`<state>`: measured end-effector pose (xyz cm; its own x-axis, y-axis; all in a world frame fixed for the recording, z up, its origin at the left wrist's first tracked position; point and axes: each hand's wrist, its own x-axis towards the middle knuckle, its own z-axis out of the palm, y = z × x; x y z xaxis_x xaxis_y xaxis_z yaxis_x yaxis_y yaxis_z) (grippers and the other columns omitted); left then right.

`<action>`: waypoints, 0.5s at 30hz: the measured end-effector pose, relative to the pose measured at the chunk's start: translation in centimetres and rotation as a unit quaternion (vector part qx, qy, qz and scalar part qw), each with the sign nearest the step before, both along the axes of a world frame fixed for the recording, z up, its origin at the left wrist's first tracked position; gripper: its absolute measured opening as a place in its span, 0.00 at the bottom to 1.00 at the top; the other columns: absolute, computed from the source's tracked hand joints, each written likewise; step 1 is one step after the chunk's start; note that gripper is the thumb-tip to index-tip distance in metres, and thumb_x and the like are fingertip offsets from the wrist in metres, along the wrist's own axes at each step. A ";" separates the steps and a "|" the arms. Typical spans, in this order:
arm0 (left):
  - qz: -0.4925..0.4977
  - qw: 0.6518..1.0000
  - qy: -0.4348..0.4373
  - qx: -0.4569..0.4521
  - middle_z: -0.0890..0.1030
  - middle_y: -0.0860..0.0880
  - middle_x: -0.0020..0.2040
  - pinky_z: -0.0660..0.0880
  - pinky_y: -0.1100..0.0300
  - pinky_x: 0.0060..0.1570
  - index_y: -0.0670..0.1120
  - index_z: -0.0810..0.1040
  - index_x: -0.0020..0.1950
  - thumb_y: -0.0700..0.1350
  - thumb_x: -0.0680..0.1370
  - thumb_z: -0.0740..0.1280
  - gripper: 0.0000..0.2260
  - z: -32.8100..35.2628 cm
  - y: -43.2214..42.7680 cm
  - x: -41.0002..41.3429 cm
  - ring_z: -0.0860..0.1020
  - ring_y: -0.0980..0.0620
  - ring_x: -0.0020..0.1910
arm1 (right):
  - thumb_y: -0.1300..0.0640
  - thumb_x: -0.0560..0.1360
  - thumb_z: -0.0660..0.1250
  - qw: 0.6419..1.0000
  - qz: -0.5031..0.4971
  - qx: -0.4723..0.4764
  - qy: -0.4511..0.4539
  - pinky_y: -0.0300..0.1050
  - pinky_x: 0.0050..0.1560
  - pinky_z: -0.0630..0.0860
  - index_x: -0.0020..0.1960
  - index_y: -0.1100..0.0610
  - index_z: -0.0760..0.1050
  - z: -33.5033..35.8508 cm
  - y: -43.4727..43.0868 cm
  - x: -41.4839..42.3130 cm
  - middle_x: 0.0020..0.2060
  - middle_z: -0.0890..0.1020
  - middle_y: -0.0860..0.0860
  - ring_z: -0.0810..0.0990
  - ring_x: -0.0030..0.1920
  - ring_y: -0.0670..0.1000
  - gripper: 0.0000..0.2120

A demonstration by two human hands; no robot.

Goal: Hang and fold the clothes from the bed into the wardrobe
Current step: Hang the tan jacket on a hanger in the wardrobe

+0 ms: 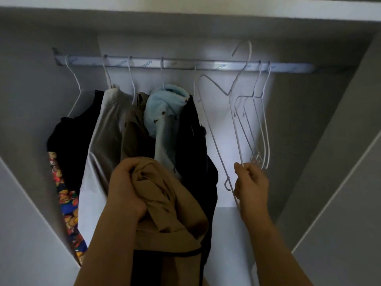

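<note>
head view: my left hand is fisted round the bunched tan garment, in front of the hung clothes. right hand pinches a white wire hanger, hook above the rail. risk: it could snag the empty hangers beside it, and the thin-wire pinch may slip.

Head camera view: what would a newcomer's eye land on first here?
Two bare hands reach into a wardrobe: the left hand grips a bunched tan garment at lower centre, while the right hand holds a white wire hanger whose hook sits above the rail. Behind them, hung clothes crowd the rail's left half, a light blue garment among them.
</note>
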<state>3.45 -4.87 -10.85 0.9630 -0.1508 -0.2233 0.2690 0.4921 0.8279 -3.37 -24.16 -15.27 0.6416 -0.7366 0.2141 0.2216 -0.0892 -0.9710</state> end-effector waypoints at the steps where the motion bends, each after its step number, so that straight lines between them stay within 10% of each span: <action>1: 0.000 1.000 -0.008 0.017 0.81 0.43 0.39 0.78 0.63 0.40 0.39 0.82 0.44 0.44 0.82 0.52 0.20 -0.3 0.5 -0.7 0.79 0.52 0.32 | 0.60 0.76 0.64 1.000 -0.001 0.003 -0.008 0.38 0.27 0.62 0.28 0.50 0.67 -0.4 0.8 -1.1 0.19 0.65 0.45 0.62 0.21 0.42 0.19; 4: -0.027 0.999 0.007 0.021 0.79 0.45 0.42 0.71 0.54 0.56 0.39 0.78 0.46 0.43 0.82 0.51 0.17 -0.6 1.8 -2.3 0.74 0.51 0.36 | 0.64 0.75 0.64 0.999 -0.019 0.025 -0.037 0.35 0.24 0.63 0.24 0.50 0.64 -1.5 2.8 -4.4 0.20 0.63 0.44 0.61 0.22 0.43 0.23; 8: -0.076 0.996 0.039 -0.003 0.80 0.48 0.26 0.74 0.57 0.38 0.43 0.79 0.33 0.43 0.79 0.58 0.17 -0.8 2.5 -4.2 0.75 0.51 0.35 | 0.68 0.75 0.61 0.994 -0.043 0.068 -0.079 0.32 0.21 0.59 0.27 0.53 0.60 -2.3 4.5 -8.2 0.18 0.62 0.44 0.58 0.20 0.43 0.22; 15: -0.163 0.984 0.017 0.065 0.77 0.43 0.43 0.71 0.50 0.60 0.44 0.76 0.46 0.52 0.75 0.65 0.11 -0.2 -0.2 -7.2 0.76 0.46 0.44 | 0.59 0.68 0.62 0.992 0.077 0.042 -0.088 0.32 0.23 0.58 0.20 0.50 0.62 -0.9 5.7 -12.8 0.18 0.61 0.46 0.57 0.19 0.45 0.19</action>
